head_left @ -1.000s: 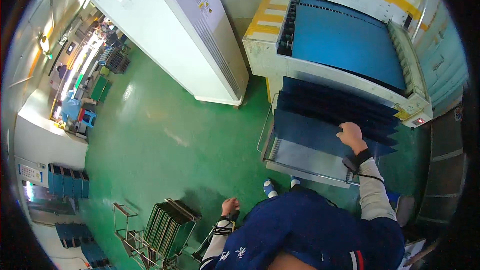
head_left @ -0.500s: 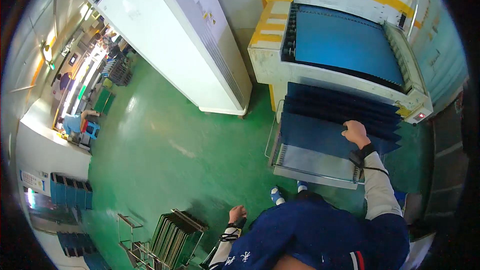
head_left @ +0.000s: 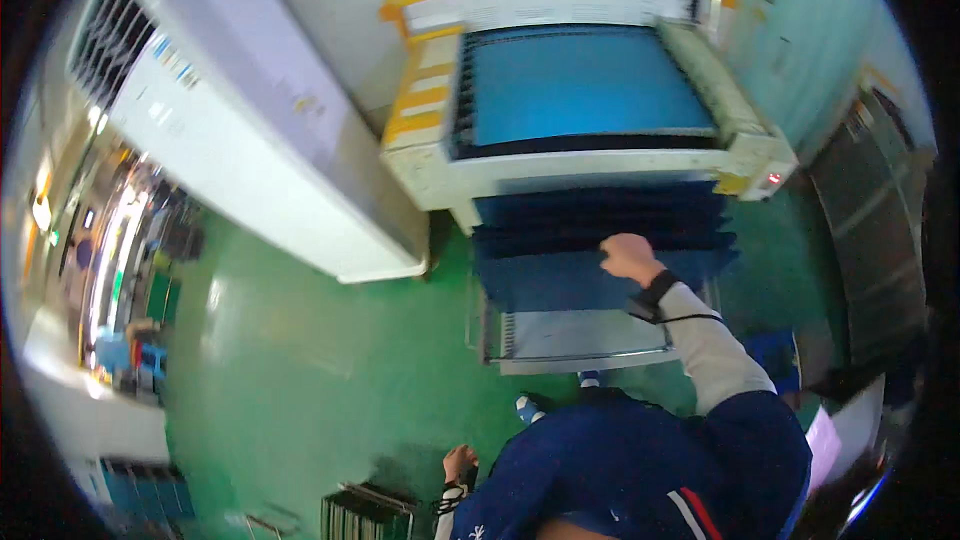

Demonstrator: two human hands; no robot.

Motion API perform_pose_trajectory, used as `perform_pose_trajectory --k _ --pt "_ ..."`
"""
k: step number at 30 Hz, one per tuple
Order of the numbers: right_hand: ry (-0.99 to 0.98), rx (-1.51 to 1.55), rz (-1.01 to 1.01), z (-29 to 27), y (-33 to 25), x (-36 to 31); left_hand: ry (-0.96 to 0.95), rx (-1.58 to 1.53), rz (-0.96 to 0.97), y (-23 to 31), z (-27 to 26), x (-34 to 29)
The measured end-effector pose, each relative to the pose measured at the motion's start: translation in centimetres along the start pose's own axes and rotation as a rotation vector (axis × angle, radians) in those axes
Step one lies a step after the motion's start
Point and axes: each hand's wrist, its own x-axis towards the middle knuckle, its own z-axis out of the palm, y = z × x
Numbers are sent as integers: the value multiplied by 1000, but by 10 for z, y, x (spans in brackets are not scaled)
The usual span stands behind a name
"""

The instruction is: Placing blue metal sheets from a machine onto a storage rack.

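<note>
My right hand (head_left: 630, 258) is closed at the upper edge of a dark blue sheet (head_left: 550, 280), fingers pressed together. Behind it several more dark blue sheets (head_left: 590, 205) lean in overlapping rows. They stand in a metal wire rack (head_left: 485, 335), with a pale board (head_left: 580, 333) low at its front. My left hand (head_left: 459, 463) hangs low with curled fingers and nothing visible in them. Nearest to it is a rack of upright thin panels (head_left: 365, 515), not touched by the hand.
Beyond the sheets stands a white machine (head_left: 590, 160) with a blue bed (head_left: 590, 90) and yellow tape. A tall white air conditioner (head_left: 260, 170) rises on the left. Grey panels (head_left: 865, 230) lean at the right. People and a lit workbench are far left, blurred.
The whole view has swung, so machine, rack and air conditioner sit farther left in the picture. My right hand stays at the sheets; my left hand remains low and curled.
</note>
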Motion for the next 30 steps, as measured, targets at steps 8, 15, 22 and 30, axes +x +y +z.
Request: perform_pose_trajectory --k 8,15,22,30 --pt "69 77 -60 -4 1 -16 151 418 140 66 7 27" --pt "104 77 -100 7 10 -15 155 -309 139 122 0 54" --pt "101 100 -118 3 11 -15 77 634 175 113 -7 75" --pt "139 119 -110 -2 10 -14 142 460 283 115 -5 60"
